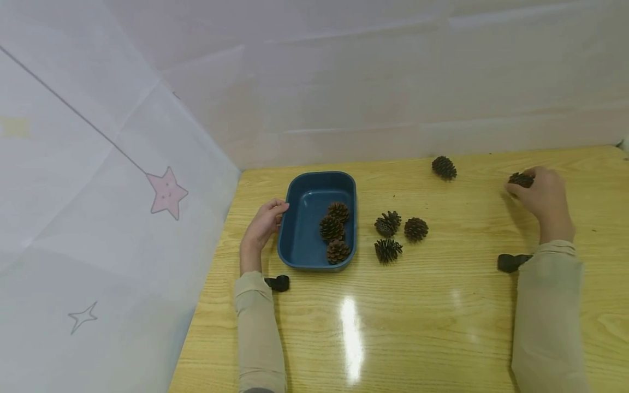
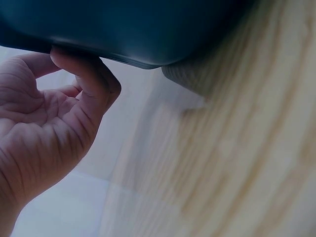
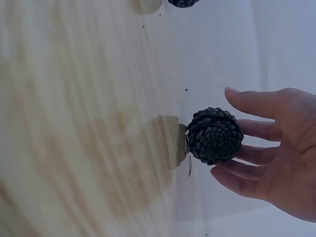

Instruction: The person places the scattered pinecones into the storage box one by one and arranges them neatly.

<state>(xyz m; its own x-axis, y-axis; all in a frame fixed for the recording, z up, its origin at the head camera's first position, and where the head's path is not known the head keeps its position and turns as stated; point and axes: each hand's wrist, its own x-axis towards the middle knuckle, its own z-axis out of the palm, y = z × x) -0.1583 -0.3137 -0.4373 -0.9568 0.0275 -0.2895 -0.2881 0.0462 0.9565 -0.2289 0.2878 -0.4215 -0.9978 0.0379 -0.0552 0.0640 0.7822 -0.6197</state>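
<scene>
We see the right hand (image 1: 544,199) at the far right part of the wooden table (image 1: 417,327), around a dark pine cone (image 1: 521,179). In the right wrist view its fingers are fairly straight and reach behind this cone, while the thumb stands apart from it, so the grip is rather wide; whether the cone rests on the table, we cannot tell. To the left of this hand, near the far edge, another pine cone (image 1: 444,167) lies alone. At the left side of the table stands the blue tray (image 1: 302,234), and the left hand (image 1: 262,225) holds it by its left wall with bent fingers, a fingertip being at the rim. Inside the tray, along its right side, we count at least three brown cones (image 1: 338,252), close together. Just to the right of the tray lie three loose cones (image 1: 416,229), two on the left of this little group and one on the right. Both forearms wear beige sleeves (image 1: 550,316), and beside each wrist we notice a small black device (image 1: 510,262). Farther left hangs a pale sheet (image 1: 123,262), which carries a pink star (image 1: 167,192).
</scene>
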